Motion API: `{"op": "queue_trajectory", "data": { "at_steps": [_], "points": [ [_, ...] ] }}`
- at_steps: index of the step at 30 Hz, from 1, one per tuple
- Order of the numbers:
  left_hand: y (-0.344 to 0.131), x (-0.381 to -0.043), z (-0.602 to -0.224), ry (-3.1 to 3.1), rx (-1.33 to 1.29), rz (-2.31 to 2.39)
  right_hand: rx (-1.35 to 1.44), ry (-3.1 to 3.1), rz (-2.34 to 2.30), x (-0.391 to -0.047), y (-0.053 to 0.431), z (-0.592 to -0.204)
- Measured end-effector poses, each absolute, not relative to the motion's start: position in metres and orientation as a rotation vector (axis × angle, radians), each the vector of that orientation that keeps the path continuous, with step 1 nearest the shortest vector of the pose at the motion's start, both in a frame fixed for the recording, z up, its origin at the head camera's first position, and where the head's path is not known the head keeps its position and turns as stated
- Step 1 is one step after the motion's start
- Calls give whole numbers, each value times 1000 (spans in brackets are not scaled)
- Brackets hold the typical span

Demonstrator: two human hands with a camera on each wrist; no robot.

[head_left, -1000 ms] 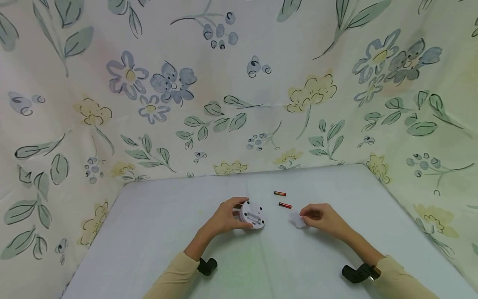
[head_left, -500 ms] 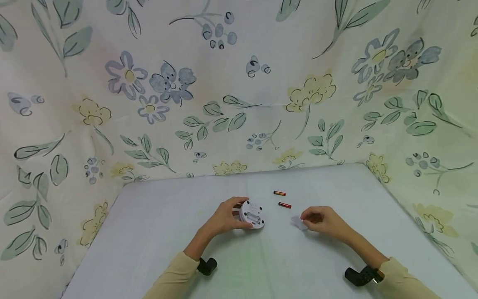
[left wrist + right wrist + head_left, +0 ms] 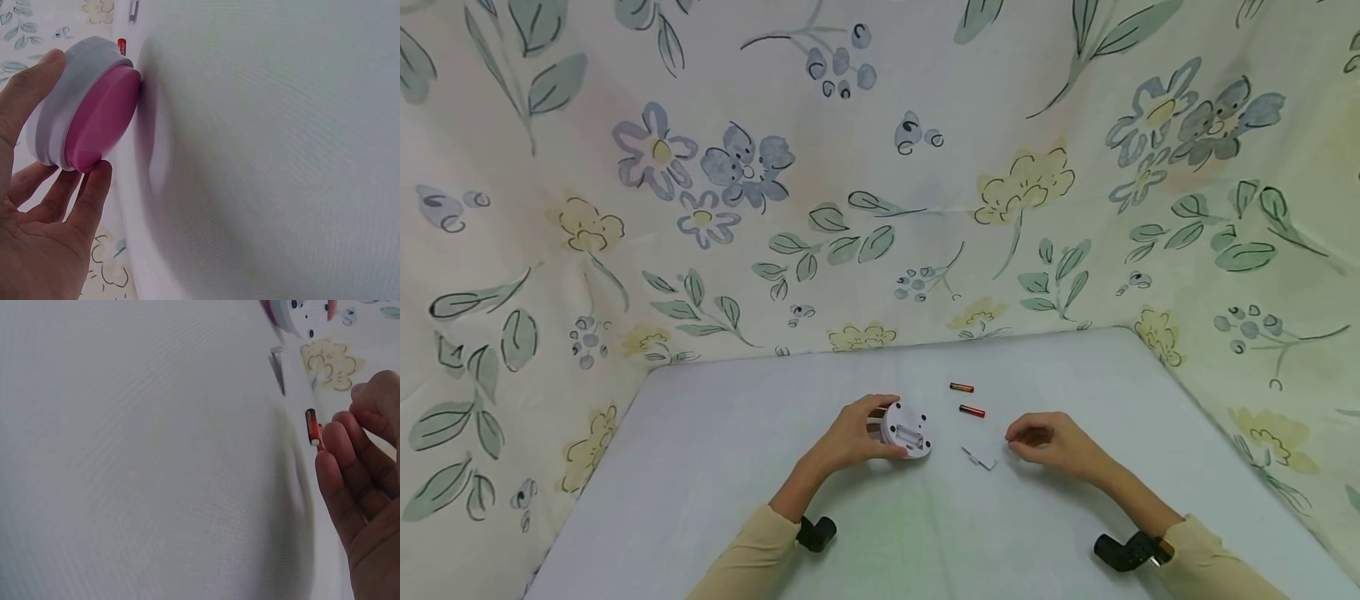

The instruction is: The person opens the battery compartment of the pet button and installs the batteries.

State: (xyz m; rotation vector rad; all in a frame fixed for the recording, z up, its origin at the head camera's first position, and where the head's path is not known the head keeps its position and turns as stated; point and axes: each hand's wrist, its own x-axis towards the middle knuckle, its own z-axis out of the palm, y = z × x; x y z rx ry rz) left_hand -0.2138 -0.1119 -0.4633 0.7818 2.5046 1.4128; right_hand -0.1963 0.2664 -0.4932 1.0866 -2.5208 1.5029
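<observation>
My left hand point(image 3: 853, 435) grips a round white device point(image 3: 916, 419) with a pink side point(image 3: 106, 115), thumb on one edge and fingers on the other. In the head view its underside faces up and to the right, showing dark feet and an uncovered battery compartment point(image 3: 910, 439). On the table to its right lies a small white battery cover point(image 3: 981, 458), its edge raised. Just right of that cover hovers my right hand point(image 3: 1054, 440), fingers loosely bent and holding nothing. Two red batteries point(image 3: 972, 411) lie farther back; the right wrist view shows one battery point(image 3: 313, 427) beyond the fingertips.
A white cloth covers the table point(image 3: 730, 467). Behind and at the sides hangs a floral curtain point(image 3: 850, 175). Black wrist cameras point(image 3: 817, 534) sit on both forearms.
My right hand has let go of the white battery cover, which now lies on the table to the hand's left. The left hand and the device have stayed in place.
</observation>
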Motion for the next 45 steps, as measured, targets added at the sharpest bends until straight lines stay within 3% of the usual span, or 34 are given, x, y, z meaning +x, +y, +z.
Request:
{"op": "queue_trajectory", "data": {
  "at_steps": [23, 45],
  "points": [
    [-120, -216, -466, 2488, 729, 1431, 695, -2649, 1391, -233, 277, -494],
    [-131, -215, -475, 2474, 681, 1442, 714, -2690, 1350, -270, 260, -496]
  ]
}}
